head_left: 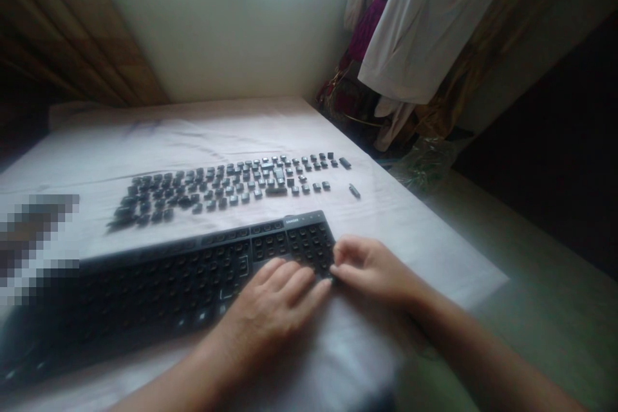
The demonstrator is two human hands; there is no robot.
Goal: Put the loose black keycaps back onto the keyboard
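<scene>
Head view: keyboard (159, 277) beneath left fingers (295, 280), beside right fingers (348, 275).

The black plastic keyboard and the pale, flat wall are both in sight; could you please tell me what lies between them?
In the head view, rows of loose dark keycaps lie on the white cloth between the keyboard and the wall.
</scene>
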